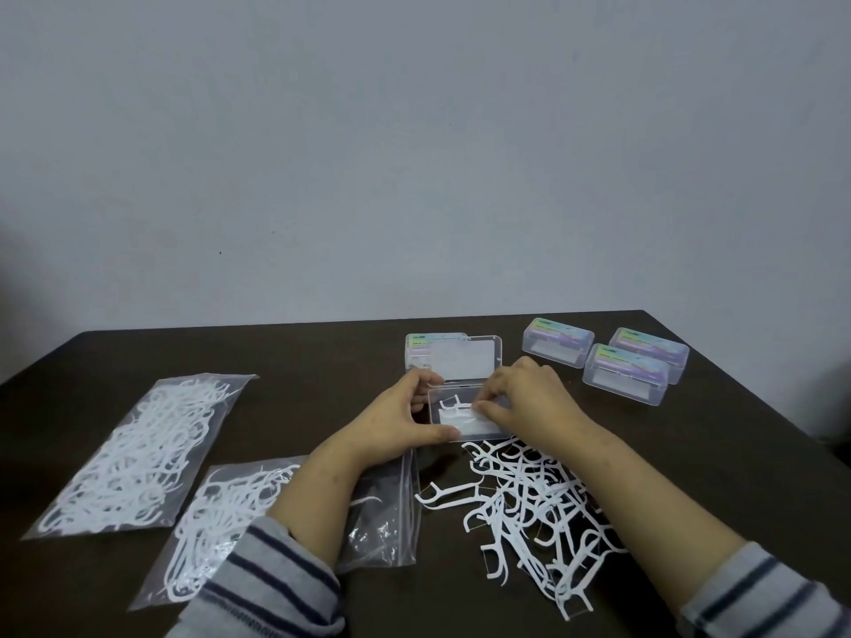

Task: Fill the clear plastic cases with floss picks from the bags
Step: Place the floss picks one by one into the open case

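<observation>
Clear plastic, the open case (460, 416) sits on the dark desk (322, 361) directly in front of the person, its lid (463, 359) tipped up on the far side and its long axis running left to right across the view. The left hand (400, 416) grips the case's left end, thumb along the near edge and fingers curled round the far corner, holding it steady. The right hand (525, 398) hovers over the right end with fingertips bunched together down inside the case, seemingly pinching or pressing the few floss picks (456, 409) already laid there; whether it holds a pick I cannot tell for sure. The picks inside lie along the case's length. What the next move turns on is the loose pile of picks (529, 499), which lies just near of the case and under the right forearm, so the right hand is the closer one for fetching more. 2 full bags (138, 453) lie well apart to the left, with a nearly empty bag (382, 522) beneath the left forearm. 3 closed cases (612, 356) wait at the far right, and 1 more (416, 356) stands behind the open lid.
</observation>
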